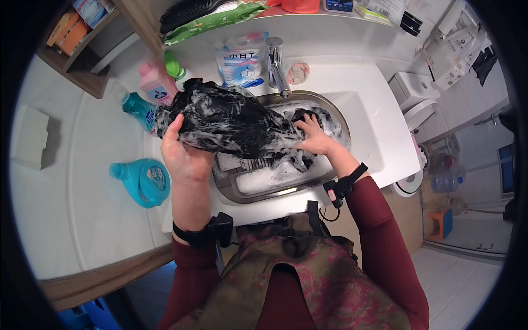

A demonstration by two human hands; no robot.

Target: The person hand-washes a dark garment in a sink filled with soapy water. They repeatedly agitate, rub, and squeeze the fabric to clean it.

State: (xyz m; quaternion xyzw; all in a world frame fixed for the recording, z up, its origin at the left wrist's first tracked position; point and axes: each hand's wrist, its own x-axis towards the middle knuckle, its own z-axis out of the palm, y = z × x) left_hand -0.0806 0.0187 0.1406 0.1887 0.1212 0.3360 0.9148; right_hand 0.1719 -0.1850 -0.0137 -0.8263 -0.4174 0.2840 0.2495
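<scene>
A wet black garment [225,118], streaked with white suds, is stretched above the left part of a grey washbasin [223,190]. My left hand [184,157] holds up its bunched left end, palm upward, with the thumb over the edge and the fingers hidden underneath. At the garment's narrower right end, my right hand [316,137] grips the cloth over the basin. More dark cloth [327,118] lies in the foam beside that hand. A ribbed washboard surface [256,164] shows partly beneath the garment, next to thick white suds [269,180].
The basin rests in a white sink [379,110] under a chrome faucet [278,66]. Left of it stand a teal detergent bottle [144,181], a green-blue bottle [137,110] and a pink bottle [155,82]. A detergent pouch [240,58] and a soap dish [298,73] flank the faucet.
</scene>
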